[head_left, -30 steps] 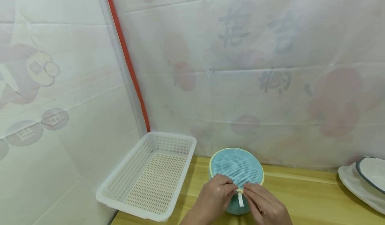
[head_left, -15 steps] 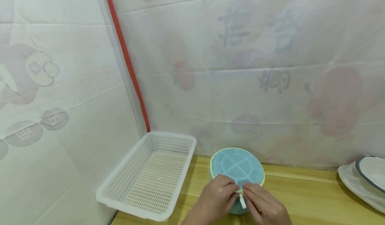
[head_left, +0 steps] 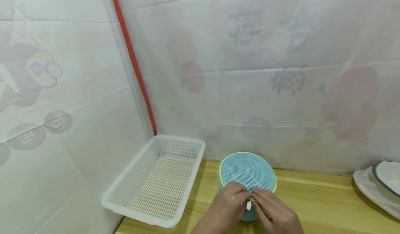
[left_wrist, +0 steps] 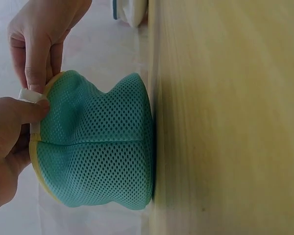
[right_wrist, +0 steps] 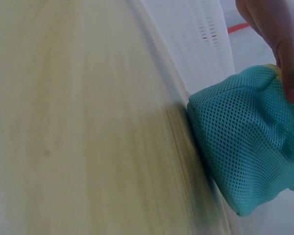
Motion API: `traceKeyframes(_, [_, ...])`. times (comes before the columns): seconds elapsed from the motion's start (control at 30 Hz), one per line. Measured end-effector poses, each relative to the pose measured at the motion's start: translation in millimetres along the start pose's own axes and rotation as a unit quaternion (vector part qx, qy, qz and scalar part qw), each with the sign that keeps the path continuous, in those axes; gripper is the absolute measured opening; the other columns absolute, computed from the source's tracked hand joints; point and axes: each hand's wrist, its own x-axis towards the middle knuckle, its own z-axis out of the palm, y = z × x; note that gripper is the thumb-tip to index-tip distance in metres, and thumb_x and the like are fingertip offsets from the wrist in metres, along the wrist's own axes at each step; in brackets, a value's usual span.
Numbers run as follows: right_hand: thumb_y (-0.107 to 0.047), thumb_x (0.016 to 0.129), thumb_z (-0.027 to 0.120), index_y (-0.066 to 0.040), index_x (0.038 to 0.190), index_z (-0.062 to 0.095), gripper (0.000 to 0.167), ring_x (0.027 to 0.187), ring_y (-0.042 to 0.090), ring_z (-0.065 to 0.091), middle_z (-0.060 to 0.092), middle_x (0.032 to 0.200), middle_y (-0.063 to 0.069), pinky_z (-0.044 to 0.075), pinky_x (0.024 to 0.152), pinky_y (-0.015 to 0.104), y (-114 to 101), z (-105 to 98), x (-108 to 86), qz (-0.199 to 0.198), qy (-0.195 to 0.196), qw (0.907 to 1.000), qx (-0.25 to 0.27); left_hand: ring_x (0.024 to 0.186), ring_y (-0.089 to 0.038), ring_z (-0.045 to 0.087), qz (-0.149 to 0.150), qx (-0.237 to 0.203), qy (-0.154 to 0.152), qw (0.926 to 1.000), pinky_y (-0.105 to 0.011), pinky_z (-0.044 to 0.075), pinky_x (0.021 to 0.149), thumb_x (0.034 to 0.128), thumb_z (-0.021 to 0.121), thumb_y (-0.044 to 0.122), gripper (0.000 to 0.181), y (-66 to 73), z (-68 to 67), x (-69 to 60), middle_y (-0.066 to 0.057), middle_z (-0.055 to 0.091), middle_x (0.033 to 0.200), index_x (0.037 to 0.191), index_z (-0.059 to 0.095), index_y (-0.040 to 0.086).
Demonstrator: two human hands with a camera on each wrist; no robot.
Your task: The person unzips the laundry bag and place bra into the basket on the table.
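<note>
A round teal mesh laundry bag (head_left: 246, 169) with yellow trim stands upright on the wooden table. Its sides are crumpled in the left wrist view. My left hand (head_left: 227, 207) pinches the front of the yellow rim, thumb and fingers curled. Close beside it, my right hand (head_left: 277, 214) pinches the same stretch of rim. A small white tab (head_left: 249, 205) sticks out between the two hands; the left wrist view shows the left thumb on this white piece (left_wrist: 31, 96). Fingers hide the zipper area. Nothing inside the bag can be made out.
To the left, a white perforated plastic basket (head_left: 187, 192) extends along the table's left side. White dishes (head_left: 372, 189), one dark-rimmed, are stacked at the far right. A printed sheet (head_left: 250, 88) hangs behind the table (head_left: 315, 199), and another covers the left side.
The white tab, which hung down at a slant, now looks shorter and lies closer between the fingers. Both hands stay at the bag's rim, and the head view has shifted slightly.
</note>
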Motion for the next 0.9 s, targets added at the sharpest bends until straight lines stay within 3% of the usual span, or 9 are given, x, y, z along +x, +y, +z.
traceKeyframes(0.4, [-0.032,0.102,0.055,0.002,0.088,0.078,0.044,0.124,-0.003,0.053,0.075,0.092,0.013,0.038,0.106,0.014,1.4,-0.9,0.3,0.001,-0.005,1.0,-0.003,0.088,-0.003,0.06,-0.007,-0.003,-0.009,0.9999,-0.006,0.045,0.089,0.0788,0.081,0.01,0.011,-3.3,-2.0,-0.9,0.01,0.067,0.09,0.086,0.078,0.018])
traceKeyframes(0.9, [-0.031,0.101,0.056,0.002,0.085,0.078,0.042,0.122,-0.001,0.056,0.075,0.09,0.014,0.039,0.104,0.013,0.1,0.4,2.7,-0.003,0.005,1.0,-0.002,0.092,-0.003,0.06,-0.015,-0.004,-0.022,0.9996,-0.006,0.044,0.092,0.0837,0.078,0.013,0.008,-6.3,-7.8,-2.7,0.01,0.068,0.093,0.089,0.078,0.019])
